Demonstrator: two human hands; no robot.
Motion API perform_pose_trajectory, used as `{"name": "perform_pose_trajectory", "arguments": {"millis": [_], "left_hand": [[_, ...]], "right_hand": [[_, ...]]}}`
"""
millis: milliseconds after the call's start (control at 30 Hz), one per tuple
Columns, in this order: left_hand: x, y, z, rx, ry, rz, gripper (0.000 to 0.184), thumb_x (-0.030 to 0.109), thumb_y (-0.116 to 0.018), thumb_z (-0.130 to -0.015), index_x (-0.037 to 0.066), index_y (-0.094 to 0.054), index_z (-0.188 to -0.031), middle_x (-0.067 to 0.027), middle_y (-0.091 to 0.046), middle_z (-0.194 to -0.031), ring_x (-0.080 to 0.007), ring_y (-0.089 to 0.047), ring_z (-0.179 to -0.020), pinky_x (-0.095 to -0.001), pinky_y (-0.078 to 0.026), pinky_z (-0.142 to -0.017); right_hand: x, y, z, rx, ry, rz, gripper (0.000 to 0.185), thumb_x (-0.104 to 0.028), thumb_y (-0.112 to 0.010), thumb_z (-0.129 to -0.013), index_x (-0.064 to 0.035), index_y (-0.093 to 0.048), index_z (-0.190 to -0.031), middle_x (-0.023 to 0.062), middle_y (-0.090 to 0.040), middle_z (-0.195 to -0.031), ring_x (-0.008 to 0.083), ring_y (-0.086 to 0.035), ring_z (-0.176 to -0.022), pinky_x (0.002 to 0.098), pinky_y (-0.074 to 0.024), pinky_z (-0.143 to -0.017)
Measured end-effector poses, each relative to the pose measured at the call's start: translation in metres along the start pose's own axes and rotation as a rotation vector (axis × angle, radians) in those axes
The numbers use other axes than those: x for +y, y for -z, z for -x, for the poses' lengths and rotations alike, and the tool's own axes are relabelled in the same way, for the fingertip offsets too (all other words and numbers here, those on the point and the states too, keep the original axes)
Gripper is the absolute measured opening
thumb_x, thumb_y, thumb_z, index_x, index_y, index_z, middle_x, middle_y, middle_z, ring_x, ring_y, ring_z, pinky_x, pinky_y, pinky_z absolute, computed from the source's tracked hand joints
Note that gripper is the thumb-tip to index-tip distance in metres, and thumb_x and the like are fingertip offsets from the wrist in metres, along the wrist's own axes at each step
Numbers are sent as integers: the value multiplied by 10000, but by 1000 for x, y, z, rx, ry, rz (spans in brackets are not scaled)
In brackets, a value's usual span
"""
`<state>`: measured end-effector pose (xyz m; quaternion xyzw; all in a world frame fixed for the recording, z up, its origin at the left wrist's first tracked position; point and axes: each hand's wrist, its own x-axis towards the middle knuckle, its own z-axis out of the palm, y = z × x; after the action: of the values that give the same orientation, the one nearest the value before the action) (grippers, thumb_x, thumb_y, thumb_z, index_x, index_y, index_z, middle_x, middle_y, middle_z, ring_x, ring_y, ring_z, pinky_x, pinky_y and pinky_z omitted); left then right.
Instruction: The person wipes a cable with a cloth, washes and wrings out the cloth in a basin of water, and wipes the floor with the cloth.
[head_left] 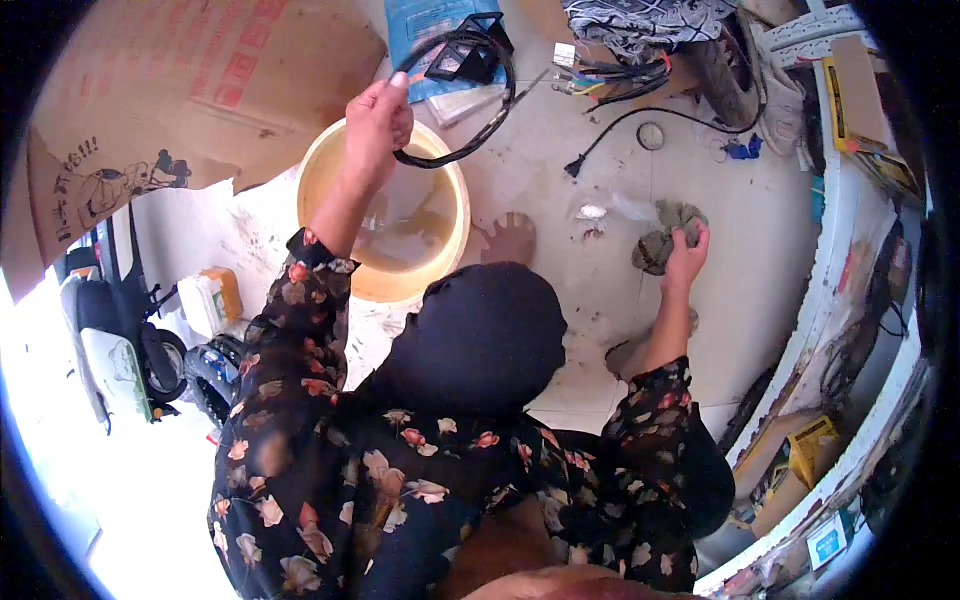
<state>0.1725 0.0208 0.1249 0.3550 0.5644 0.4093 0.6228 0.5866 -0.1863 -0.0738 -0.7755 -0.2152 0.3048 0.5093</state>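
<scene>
My left hand point(380, 118) is closed around a loop of black cable point(460, 153), which is held up over the rim of a yellow basin point(310, 180). Cloudy brownish water point(400, 225) fills the lower part of that basin. My right hand point(686, 250) grips a crumpled grey-brown rag point(655, 250) off to the right, above the tiled floor. A scrap of clear plastic point(630, 207) lies just left of the rag.
A large cardboard sheet point(190, 90) stands at upper left. A bundle of wires point(620, 85) and a plugged cord point(640, 112) lie at the top. Cluttered white shelving point(790, 370) borders the right. A bare foot point(510, 240) is beside the basin.
</scene>
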Motion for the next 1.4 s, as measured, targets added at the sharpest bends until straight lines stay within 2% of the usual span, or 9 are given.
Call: {"name": "perform_pose_trajectory", "arguments": {"millis": [267, 533, 667, 900, 967, 1267, 1333, 1367, 1400], "left_hand": [[49, -45, 64, -402, -351, -794, 398, 396, -542, -900, 7, -619, -861, -23, -520, -628, -127, -492, -609, -287, -422, -573], [68, -136, 102, -703, -327, -433, 448, 360, -660, -798, 78, -587, -1138, -60, -636, -998, -149, -568, -871, -309, -478, -781], [82, -145, 132, -834, -300, -179, 362, 235, -649, -782, 45, -597, -1085, -52, -635, -992, -137, -558, -884, -294, -467, -807], [97, -149, 162, -964, -280, -93, 400, 258, -676, -743, 44, -599, -1072, -31, -628, -969, -142, -560, -876, -300, -464, -798], [80, -151, 140, -915, -440, -211, 429, 286, -676, -747, 49, -596, -1095, -31, -631, -975, -146, -562, -872, -292, -461, -799], [89, -155, 117, -681, -430, -301, 356, 382, -601, -858, 55, -651, -990, -40, -628, -827, -140, -578, -747, -302, -458, -619], [108, -186, 158, -697, -128, -913, 369, 403, -642, -823, 98, -620, -1029, -95, -626, -926, -166, -591, -822, -313, -479, -688], [53, -197, 146, -621, -980, -384, 347, 395, -657, -810, 97, -610, -982, -109, -642, -867, -200, -618, -778, -319, -490, -691], [58, -200, 148, -815, -664, -577, 372, 344, -663, -793, 64, -628, -1036, -77, -638, -1010, -201, -584, -954, -353, -457, -822]], "right_hand": [[-261, -49, 92, -484, 493, -27, 353, -55, -616, -707, -24, -563, -1054, 54, -569, -1059, 188, -503, -1042, 296, -364, -946], [-371, -59, 157, -731, 668, -241, 601, -334, -387, -912, -48, -258, -1425, 121, -349, -1422, 221, -329, -1308, 361, -236, -1077], [-378, -4, 124, -514, 523, -4, 523, -345, -367, -962, -115, -284, -1425, 133, -370, -1405, 253, -346, -1301, 391, -301, -1040], [-306, 56, 109, -540, 614, 348, 345, -339, -452, -958, -52, -588, -823, -37, -462, -676, 83, -381, -595, 258, -307, -524], [-304, 66, 123, -609, 205, 28, 344, -350, -481, -947, -69, -570, -769, -54, -425, -630, 60, -347, -549, 240, -274, -490], [-304, 86, 149, -349, 221, 187, 404, -374, -508, -922, -41, -537, -694, -54, -403, -587, 54, -345, -535, 235, -270, -490], [-304, 78, 147, -319, 263, 194, 385, -351, -487, -929, -44, -532, -701, -51, -408, -584, 54, -342, -521, 234, -261, -482], [-303, 73, 145, -281, 286, 209, 361, -336, -474, -933, -55, -527, -712, -59, -397, -581, 44, -325, -505, 223, -242, -469], [-303, 70, 144, -243, 309, 224, 338, -321, -461, -937, -67, -521, -722, -68, -386, -579, 33, -307, -489, 211, -222, -456]]}}
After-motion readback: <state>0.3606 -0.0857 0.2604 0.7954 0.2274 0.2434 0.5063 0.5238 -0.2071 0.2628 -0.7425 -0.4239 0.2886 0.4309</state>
